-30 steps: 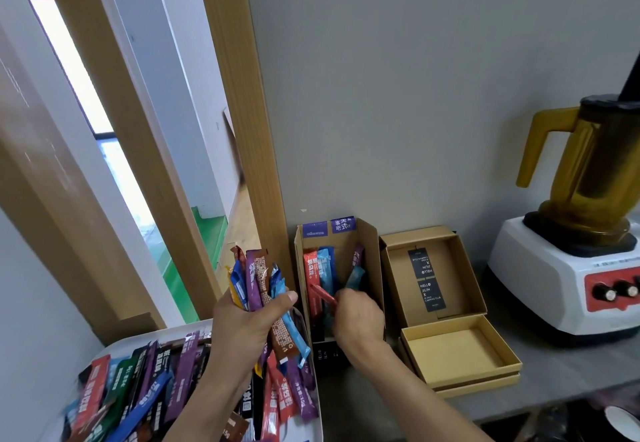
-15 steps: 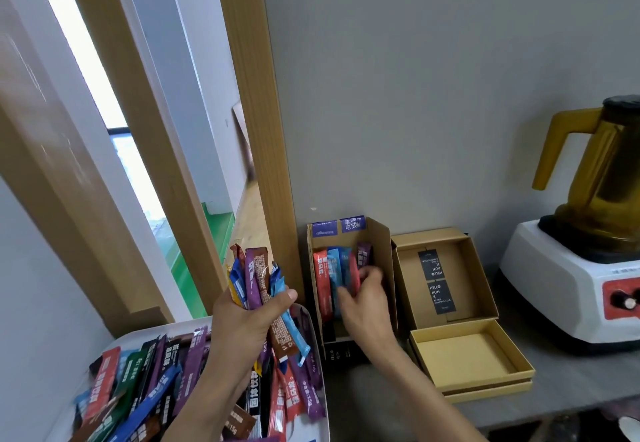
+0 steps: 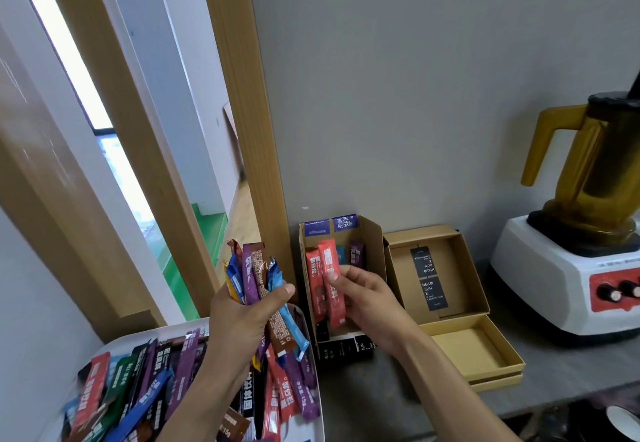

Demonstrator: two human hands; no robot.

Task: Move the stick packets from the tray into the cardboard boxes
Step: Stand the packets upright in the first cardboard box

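Right at the open front of the tall cardboard box (image 3: pixel 375 244), the right hand (image 3: pixel 367 299) comes in from the lower right, forearm angled up, and pinches one red stick packet (image 3: pixel 332 285) upright, with the thumb on its face and the other fingers curled behind it. I count four packets at that box: the pinched one, a second red packet (image 3: pixel 313 275) just beside it, then a blue packet (image 3: pixel 341 255) and a purple packet (image 3: pixel 356 254) poking up behind. The left hand (image 3: pixel 242 317) is raised over the white tray (image 3: pixel 138 337), fist wrapped round a fanned bundle of stick packets (image 3: pixel 256 275), thumb across the front; roughly half a dozen, can't count exactly. The tray's loose pile (image 3: pixel 156 379) is too jumbled to count. One flat cardboard box (image 3: pixel 478 372) sits open just beside the tall one, so two boxes, and one blender (image 3: pixel 571 268) stands further right on the grey counter (image 3: pixel 381 407).
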